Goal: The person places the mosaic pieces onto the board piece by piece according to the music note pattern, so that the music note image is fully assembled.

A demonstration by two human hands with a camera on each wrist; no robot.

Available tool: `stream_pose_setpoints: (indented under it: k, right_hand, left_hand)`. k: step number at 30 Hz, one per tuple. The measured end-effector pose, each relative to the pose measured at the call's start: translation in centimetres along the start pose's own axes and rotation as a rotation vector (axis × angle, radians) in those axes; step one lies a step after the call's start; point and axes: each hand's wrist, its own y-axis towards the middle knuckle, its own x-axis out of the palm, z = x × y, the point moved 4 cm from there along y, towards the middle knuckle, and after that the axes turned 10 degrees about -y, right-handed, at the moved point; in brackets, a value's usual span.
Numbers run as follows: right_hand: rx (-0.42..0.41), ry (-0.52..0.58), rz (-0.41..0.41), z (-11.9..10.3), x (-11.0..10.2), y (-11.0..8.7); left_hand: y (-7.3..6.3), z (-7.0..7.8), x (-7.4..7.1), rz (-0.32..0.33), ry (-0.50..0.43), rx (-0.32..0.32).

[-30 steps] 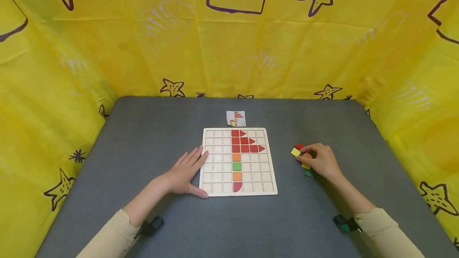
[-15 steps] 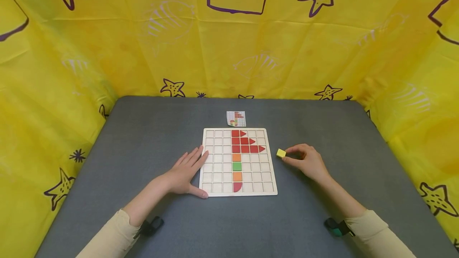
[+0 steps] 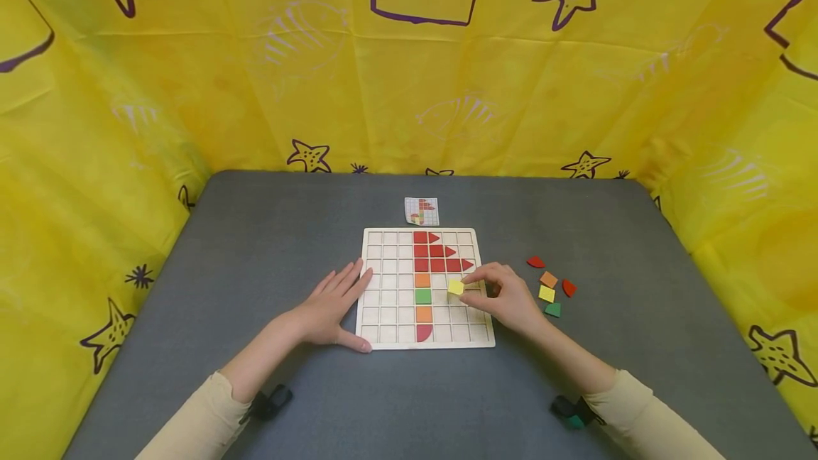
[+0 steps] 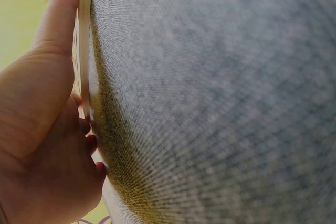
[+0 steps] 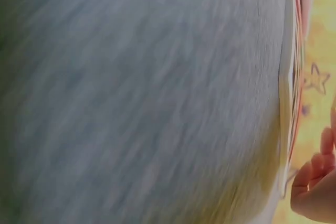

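Note:
My right hand (image 3: 511,298) pinches a yellow square tile (image 3: 456,287) between thumb and fingertip, held over the right half of the wooden grid board (image 3: 390,345). Spread along the board's left edge, my left hand (image 3: 329,307) rests with straight fingers, its thumb at the near left corner. On the board sit red squares (image 3: 437,265) and red triangles in the upper rows. Below them runs a column with an orange square (image 3: 422,280), a green square (image 3: 423,296), another orange one and a red rounded tile (image 3: 424,333). In the right wrist view the tile is out of sight.
Right of the board lie loose tiles: a red one (image 3: 535,262), an orange square (image 3: 548,279), a yellow square (image 3: 546,294), a second red piece (image 3: 569,288) and a green one (image 3: 553,310). A small pattern card (image 3: 422,211) lies behind the board. Yellow cloth surrounds the grey table.
From the loose tiles, my right hand has picked up the yellow square tile and carried it left to above the board. My left hand has stayed in place.

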Motion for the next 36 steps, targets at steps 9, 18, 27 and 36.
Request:
stream_pose_setpoints:
  k: [9,18,27,36]
  right_hand:
    - [-0.101,0.015,-0.064,-2.4,2.9,0.6]
    - [-0.209,-0.085,-0.107,-4.2,5.1,1.0]
    - [-0.249,-0.23,-0.108,-5.3,5.9,1.0]
    - [-0.29,-0.24,-0.105,-5.6,6.3,1.1]
  left_hand:
    - [0.0,0.2,-0.2,-0.002,-0.002,0.004]
    - [0.0,0.3,-0.2,0.005,0.003,0.007]
    - [0.1,0.1,0.0,0.001,0.013,0.002]
    - [0.1,0.1,-0.1,-0.004,0.011,0.0]
